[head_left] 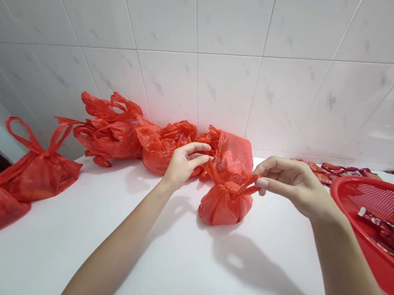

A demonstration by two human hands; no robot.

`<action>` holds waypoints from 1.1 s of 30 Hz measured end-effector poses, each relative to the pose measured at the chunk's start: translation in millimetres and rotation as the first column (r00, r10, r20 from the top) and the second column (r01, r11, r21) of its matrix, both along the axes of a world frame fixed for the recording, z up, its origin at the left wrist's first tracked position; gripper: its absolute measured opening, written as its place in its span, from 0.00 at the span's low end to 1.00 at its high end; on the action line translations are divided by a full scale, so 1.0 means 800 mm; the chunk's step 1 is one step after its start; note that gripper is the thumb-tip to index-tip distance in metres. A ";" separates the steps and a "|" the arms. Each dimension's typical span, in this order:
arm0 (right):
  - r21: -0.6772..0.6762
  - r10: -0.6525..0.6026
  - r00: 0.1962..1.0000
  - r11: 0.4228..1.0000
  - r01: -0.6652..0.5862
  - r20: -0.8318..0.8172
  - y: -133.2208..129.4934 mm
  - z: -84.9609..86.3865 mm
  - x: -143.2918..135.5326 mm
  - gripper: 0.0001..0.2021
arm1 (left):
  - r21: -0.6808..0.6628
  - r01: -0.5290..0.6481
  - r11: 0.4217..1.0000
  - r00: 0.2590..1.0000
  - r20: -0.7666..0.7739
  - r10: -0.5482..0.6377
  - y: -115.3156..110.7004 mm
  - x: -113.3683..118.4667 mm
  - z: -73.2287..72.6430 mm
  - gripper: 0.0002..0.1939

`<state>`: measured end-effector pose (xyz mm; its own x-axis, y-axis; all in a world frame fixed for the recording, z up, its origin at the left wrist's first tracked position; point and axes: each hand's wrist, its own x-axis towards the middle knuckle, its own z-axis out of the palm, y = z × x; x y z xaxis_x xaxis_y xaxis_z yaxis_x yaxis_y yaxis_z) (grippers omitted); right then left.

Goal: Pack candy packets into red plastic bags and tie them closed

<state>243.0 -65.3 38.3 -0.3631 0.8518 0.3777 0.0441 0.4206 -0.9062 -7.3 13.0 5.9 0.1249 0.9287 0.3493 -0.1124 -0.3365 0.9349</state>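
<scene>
Fingers pinched handles of a gathered red bag, left hand on one, right hand on the other — white table beneath

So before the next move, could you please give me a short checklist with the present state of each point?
1. Left hand pinching one handle of the small red bag: ok, at its fingertips.
2. Right hand pinching the other handle: ok, thumb and fingers closed on it.
3. Small red bag resting on the white table: ok, its base is down.
4. Neck of the small red bag gathered: ok, bunched between the handles.
5. Knot at the neck pulled tight: cannot tell, the folds hide it.
6. Red basket apart from the small red bag: ok, off to the right.
</scene>
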 end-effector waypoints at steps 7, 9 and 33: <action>0.234 -0.095 0.995 0.967 0.096 -0.016 -0.003 -0.007 -0.024 0.05 | 0.133 -0.043 0.990 0.999 -0.023 0.046 -0.037 0.010 0.022 0.12; 0.270 -0.131 0.991 0.954 0.129 -0.010 -0.006 -0.009 -0.036 0.02 | 0.145 0.008 0.989 1.000 -0.013 -0.007 -0.048 0.014 0.027 0.11; 0.556 -0.525 0.849 0.687 0.467 -0.065 -0.025 -0.014 -0.078 0.11 | 0.214 0.286 0.934 0.949 -0.198 -0.245 -0.090 0.049 0.008 0.39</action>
